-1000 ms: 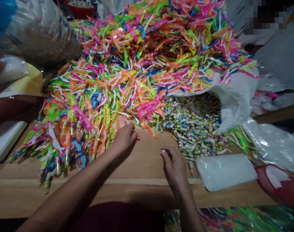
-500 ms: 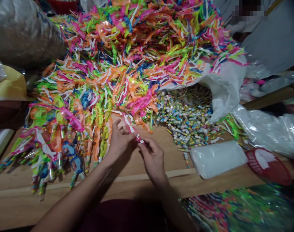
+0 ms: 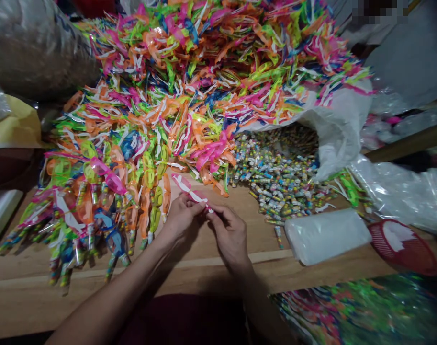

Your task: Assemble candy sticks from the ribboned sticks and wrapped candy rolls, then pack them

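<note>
Left hand (image 3: 180,216) and right hand (image 3: 231,235) close together on one pink-and-white plastic toy glasses (image 3: 188,189), pinched at its stem, just in front of the heap of toy glasses (image 3: 142,110), single piece in work

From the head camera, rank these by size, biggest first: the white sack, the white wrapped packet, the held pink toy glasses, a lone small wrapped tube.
The white sack, the white wrapped packet, the pink toy glasses, the small wrapped tube.
</note>
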A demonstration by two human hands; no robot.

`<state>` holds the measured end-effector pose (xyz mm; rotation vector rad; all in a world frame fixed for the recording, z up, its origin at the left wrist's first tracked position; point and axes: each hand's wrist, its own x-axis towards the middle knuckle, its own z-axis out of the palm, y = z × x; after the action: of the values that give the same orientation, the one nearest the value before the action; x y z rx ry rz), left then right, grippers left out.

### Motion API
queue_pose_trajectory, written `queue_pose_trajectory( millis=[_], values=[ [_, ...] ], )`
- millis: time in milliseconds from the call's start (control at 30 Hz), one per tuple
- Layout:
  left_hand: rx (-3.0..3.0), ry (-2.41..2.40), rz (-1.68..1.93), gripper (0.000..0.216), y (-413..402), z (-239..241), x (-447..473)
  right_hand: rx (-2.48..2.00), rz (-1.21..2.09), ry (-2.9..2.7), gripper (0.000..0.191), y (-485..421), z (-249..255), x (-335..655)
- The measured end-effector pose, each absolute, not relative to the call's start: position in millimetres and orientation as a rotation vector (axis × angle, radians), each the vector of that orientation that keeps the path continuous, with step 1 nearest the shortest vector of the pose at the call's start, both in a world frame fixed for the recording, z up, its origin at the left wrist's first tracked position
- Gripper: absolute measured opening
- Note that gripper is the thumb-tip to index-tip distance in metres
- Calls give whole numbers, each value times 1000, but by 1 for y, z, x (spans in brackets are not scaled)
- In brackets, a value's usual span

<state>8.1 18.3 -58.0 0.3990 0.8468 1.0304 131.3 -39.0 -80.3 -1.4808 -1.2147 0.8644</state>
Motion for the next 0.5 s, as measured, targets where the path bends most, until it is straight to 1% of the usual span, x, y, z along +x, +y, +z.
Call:
queue_pose_trajectory(
  millis=[133, 167, 267, 300, 433, 500],
  values=[
    [636, 868, 972, 39, 24, -59, -1, -1425, 1069, -1019, 22, -36, -75, 131],
    [716, 895, 937, 39, 26, -58, -5, -1396, 1126, -955, 25, -35, -74, 131],
    [870, 924, 847, 41, 33, -56, -12, -1326, 1231, -832, 43, -32, -71, 129],
    [896, 921, 828, 43, 35, -55, -13, -1317, 1246, -820, 46, -32, -70, 128],
    [993, 976, 745, 49, 36, -40, -21, -1308, 1285, -882, 34, -36, -69, 125],
    [1048, 1043, 698, 51, 39, -25, -39, -1334, 1263, -965, 32, -40, -68, 134]
  ],
)
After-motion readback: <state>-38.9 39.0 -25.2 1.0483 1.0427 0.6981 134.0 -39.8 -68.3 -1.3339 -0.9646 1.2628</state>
